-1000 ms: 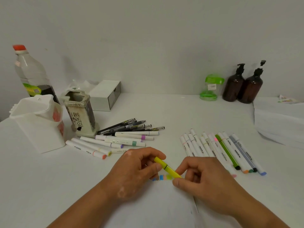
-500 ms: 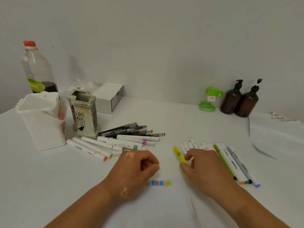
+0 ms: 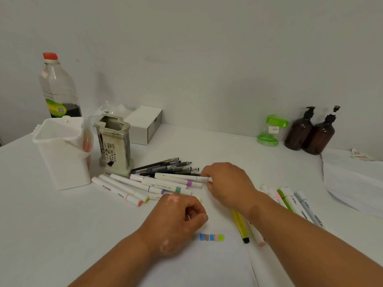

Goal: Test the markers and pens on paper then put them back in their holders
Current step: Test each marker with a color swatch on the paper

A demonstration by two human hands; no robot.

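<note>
My right hand (image 3: 229, 184) reaches left across the table and pinches the end of a white marker (image 3: 182, 177) lying on top of the left pile of white markers (image 3: 145, 186). Just behind that pile lie several black pens (image 3: 165, 166). My left hand (image 3: 176, 220) rests on the sheet of paper (image 3: 207, 264) with fingers curled, holding nothing I can see. A row of colour swatches (image 3: 211, 237) marks the paper. The yellow marker (image 3: 240, 226) lies beside the paper, under my right forearm. A second group of markers (image 3: 294, 201) lies at the right.
A white plastic holder (image 3: 62, 154) and a ceramic pen holder (image 3: 115, 143) stand at the left. Behind them stand a bottle (image 3: 59, 88) and a white box (image 3: 145, 125). A green container (image 3: 269, 131) and two brown pump bottles (image 3: 310, 131) stand by the wall. Folded white sheets (image 3: 356, 183) lie far right.
My right hand laid the yellow marker down beside the paper, then crossed left to the white markers. My left hand let go of the marker and stayed on the paper.
</note>
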